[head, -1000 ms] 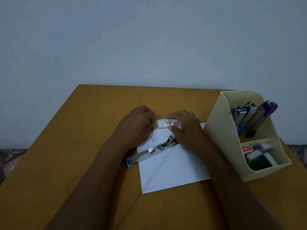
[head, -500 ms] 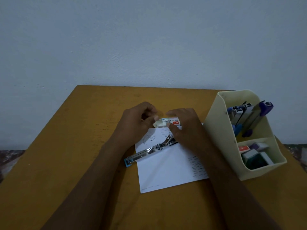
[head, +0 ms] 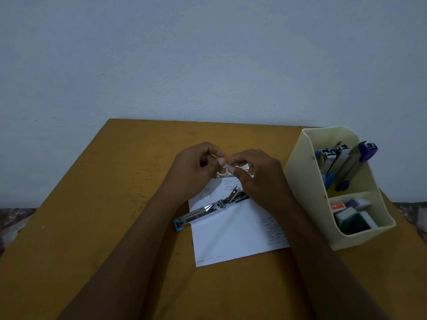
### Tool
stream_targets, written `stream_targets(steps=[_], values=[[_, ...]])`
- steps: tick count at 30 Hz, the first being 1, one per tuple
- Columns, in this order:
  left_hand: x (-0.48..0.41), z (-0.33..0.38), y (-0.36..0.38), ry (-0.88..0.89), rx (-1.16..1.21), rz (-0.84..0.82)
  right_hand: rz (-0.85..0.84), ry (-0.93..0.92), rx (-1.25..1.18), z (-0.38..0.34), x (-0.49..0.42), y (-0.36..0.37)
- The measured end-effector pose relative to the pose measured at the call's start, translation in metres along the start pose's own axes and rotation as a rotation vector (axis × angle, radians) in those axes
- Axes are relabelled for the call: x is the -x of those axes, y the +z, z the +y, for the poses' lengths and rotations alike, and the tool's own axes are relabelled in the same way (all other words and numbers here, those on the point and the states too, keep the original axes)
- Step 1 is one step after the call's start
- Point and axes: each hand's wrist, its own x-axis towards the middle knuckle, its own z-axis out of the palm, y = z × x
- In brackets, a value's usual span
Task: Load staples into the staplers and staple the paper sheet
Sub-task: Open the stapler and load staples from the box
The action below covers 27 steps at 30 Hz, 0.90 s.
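My left hand [head: 193, 173] and my right hand [head: 262, 181] meet above the top edge of the white paper sheet [head: 233, 236]. My right hand grips a small white staple box with a red label [head: 242, 169], whose open flap hangs on the left. My left thumb and forefinger pinch a small pale strip [head: 226, 166] at the box's open end. An opened metal stapler with a blue end [head: 203, 212] lies diagonally across the paper's left edge, below both hands and untouched.
A cream plastic organizer [head: 300, 179] stands at the right. Its tall back compartment holds several staplers [head: 346, 162] and its low front compartment holds small boxes [head: 349, 212]. The brown table [head: 104, 204] ends at a pale wall behind and drops off at the left.
Both hands have risen slightly with the staple box. My left fingers moved from holding the box's end to pinching a pale strip at its opened flap. The stapler and paper stayed put.
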Motion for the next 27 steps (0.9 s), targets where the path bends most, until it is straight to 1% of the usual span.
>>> stream_targets(steps=[2, 5, 7, 10, 12, 15, 18, 21, 23, 27], values=[[0.001, 0.001, -0.002, 0.0, -0.041, -0.014, 0.003, 0.014, -0.007, 0.001, 0.0, 0.0], [0.003, 0.005, -0.006, 0.015, -0.138, -0.069, 0.023, 0.089, 0.003, 0.005, 0.001, 0.001], [0.005, 0.008, -0.01, 0.008, -0.154, -0.166, 0.029, 0.141, 0.011, 0.007, 0.001, 0.001], [0.007, 0.015, -0.013, -0.032, -0.182, -0.368, 0.047, 0.2, 0.001, 0.008, 0.001, 0.001], [0.008, 0.017, -0.011, -0.044, -0.241, -0.433, 0.054, 0.219, 0.0, 0.009, 0.001, 0.0], [0.009, 0.017, -0.006, -0.02, -0.313, -0.466, 0.046, 0.215, -0.003, 0.008, 0.001, 0.001], [0.009, 0.018, -0.005, 0.013, -0.367, -0.466, 0.051, 0.207, -0.006, 0.008, 0.002, 0.0], [0.011, 0.021, -0.004, 0.01, -0.407, -0.479, 0.053, 0.205, -0.005, 0.008, 0.002, 0.0], [0.012, 0.022, -0.001, 0.029, -0.475, -0.501, 0.047, 0.206, -0.004, 0.008, 0.002, 0.0], [0.012, 0.023, 0.002, 0.096, -0.545, -0.481, 0.036, 0.213, 0.002, 0.01, 0.002, 0.0]])
